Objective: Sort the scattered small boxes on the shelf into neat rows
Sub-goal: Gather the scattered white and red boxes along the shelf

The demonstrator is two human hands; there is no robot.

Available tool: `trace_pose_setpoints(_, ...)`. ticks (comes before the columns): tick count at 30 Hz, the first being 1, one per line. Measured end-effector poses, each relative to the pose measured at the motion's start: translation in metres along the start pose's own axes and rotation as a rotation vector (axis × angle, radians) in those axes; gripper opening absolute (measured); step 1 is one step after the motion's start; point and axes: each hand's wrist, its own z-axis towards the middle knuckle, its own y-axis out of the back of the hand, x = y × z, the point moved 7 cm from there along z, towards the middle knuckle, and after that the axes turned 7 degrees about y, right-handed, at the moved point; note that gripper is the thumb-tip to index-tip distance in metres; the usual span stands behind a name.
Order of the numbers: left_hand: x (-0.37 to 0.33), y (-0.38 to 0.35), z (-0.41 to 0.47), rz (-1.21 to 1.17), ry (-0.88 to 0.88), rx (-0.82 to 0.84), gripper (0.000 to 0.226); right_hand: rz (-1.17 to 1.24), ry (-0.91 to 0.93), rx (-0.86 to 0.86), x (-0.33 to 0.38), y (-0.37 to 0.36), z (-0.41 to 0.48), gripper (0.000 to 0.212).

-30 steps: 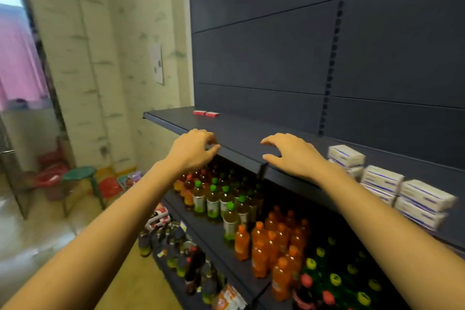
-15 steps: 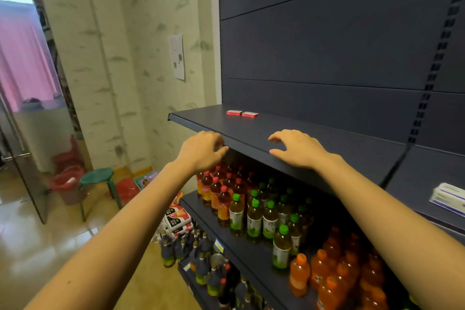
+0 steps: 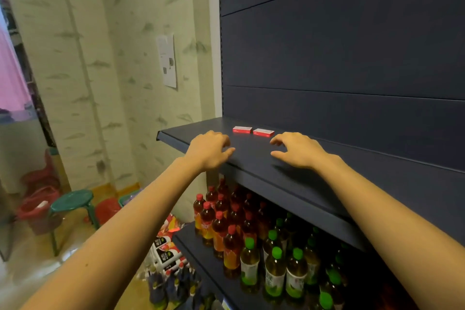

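Two bare forearms reach forward to a dark shelf (image 3: pixel 352 171). Under the shelf, on a lower tier, stand rows of bottles (image 3: pixel 219 231), red caps toward its left end and green caps further right.

The left hand (image 3: pixel 210 150) lies over the shelf's front edge near its left end. Its fingers are loosely curled and its thumb points out along the edge; it holds nothing. The right hand (image 3: pixel 298 150) lies palm down on the shelf top just behind the front edge. Its fingers are spread and slightly bent; it grasps nothing. The hands are apart.

Further back on the shelf, beyond the gap between the hands, a red box (image 3: pixel 242 129) and a second box (image 3: pixel 263 132) lie flat, end to end, just apart. Neither hand touches them.

Behind the shelf rises a dark back panel (image 3: pixel 339 45). Left of the shelf, on the floor, stands a green stool (image 3: pixel 71 201)
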Motion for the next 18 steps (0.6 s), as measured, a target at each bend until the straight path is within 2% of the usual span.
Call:
trace_pose_setpoints(12,0.041,-0.069,0.127,-0.033,-0.119,0.074,0.039,-0.054,-0.182,0.049,-0.044,-0.048,0.119,0.045)
trace_pose_setpoints(18,0.070,-0.101,0.185,-0.125,-0.190,0.106,0.041,-0.074,-0.341,0.081,-0.074,-0.066,0.165,0.069)
